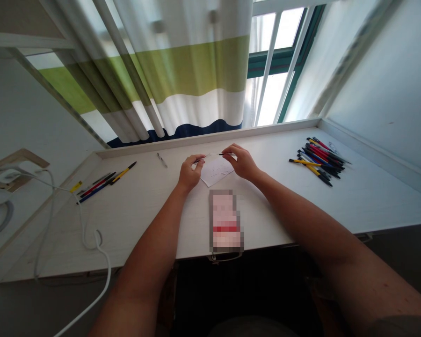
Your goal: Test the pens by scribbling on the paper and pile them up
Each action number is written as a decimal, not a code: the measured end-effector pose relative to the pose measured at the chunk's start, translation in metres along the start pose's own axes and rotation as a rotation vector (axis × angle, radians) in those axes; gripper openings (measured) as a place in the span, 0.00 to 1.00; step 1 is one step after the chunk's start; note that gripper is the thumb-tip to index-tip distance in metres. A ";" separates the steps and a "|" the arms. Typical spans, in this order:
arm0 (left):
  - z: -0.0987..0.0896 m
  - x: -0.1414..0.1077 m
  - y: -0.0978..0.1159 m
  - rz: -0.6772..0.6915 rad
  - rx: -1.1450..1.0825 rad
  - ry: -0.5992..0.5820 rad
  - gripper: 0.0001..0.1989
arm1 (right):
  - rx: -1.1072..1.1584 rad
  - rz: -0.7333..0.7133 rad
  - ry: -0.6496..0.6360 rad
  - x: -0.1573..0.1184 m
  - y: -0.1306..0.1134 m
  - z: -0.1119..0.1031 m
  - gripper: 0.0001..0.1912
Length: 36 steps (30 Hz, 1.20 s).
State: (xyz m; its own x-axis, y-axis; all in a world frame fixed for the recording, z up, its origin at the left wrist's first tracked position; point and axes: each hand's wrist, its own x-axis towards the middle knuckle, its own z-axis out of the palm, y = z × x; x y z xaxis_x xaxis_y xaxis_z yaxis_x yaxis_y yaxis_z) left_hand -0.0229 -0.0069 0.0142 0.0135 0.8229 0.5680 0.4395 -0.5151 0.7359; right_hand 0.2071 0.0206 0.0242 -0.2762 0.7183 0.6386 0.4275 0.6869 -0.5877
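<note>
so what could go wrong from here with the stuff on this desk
The slim, dark-ended, pen-like piece between the left hand and right hand could slip and mark the white, written-on paper sheet below. The loose heap of yellow, black and red pens might roll apart if knocked. The thin white cable near the left forearm could snag.

Dark-tipped pen (221,154) near marked paper (216,172)

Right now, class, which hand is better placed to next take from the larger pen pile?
Probably the right hand: it is nearer the larger pen pile, while the left hand is across the paper.
</note>
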 end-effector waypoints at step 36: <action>0.001 -0.001 0.011 0.180 0.187 -0.357 0.13 | 0.030 -0.125 -0.315 0.001 -0.025 -0.012 0.07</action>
State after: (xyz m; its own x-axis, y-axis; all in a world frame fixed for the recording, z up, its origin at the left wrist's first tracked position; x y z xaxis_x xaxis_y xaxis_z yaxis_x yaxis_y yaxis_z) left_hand -0.0174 -0.0133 0.0214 0.3994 0.7722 0.4942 0.5566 -0.6326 0.5386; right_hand 0.2066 0.0031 0.0455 -0.5790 0.6242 0.5246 0.3494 0.7713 -0.5320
